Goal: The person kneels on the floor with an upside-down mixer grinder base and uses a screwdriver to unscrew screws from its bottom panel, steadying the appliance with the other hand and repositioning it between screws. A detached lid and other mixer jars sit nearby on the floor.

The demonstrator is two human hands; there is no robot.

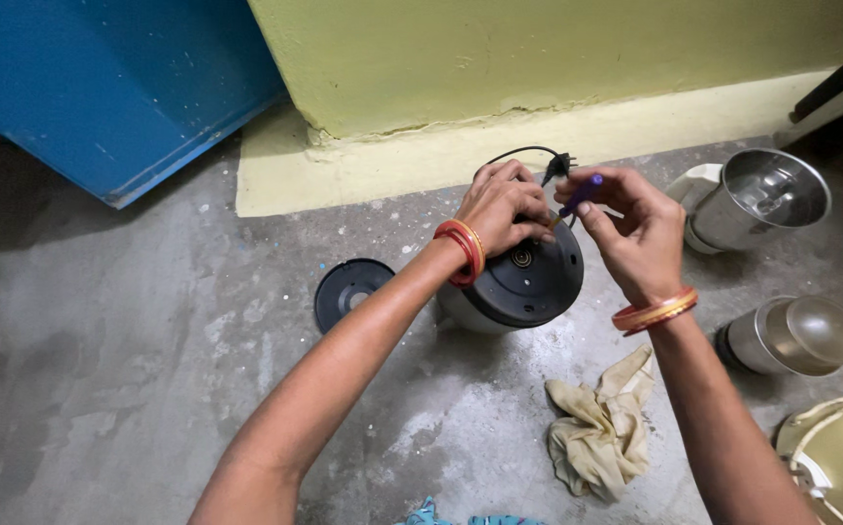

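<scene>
Nearest the lens: both bare forearms reach up the frame, each wrist wearing red and gold bangles [462,252]. Under them runs the grey concrete floor [130,340], stained and flecked with pale spots. Behind it stands a yellow-green wall [538,49] with a paler plinth along its foot; a blue panel [101,87] leans at the upper left. The mixer base [518,287] sits mid-frame on the floor, tipped so its black underside faces the camera, its black cord and plug [557,165] looped just behind it against the plinth. Right of it, an open steel jar [766,199] with a white handle stands upright; a second steel jar [795,335] lies nearer the camera, and a cream-coloured lid [839,457] is cut by the lower right corner. A crumpled beige cloth [601,428] lies on the floor between the forearms. A round black disc [348,292] lies flat just left of the base. Left hand [504,209]: fingers curled, resting on the upper edge of the base's underside. Right hand [635,228]: closed in a pinch on a purple-handled screwdriver [577,197], tip angled down toward the underside; contact of tip with base cannot be resolved.
</scene>
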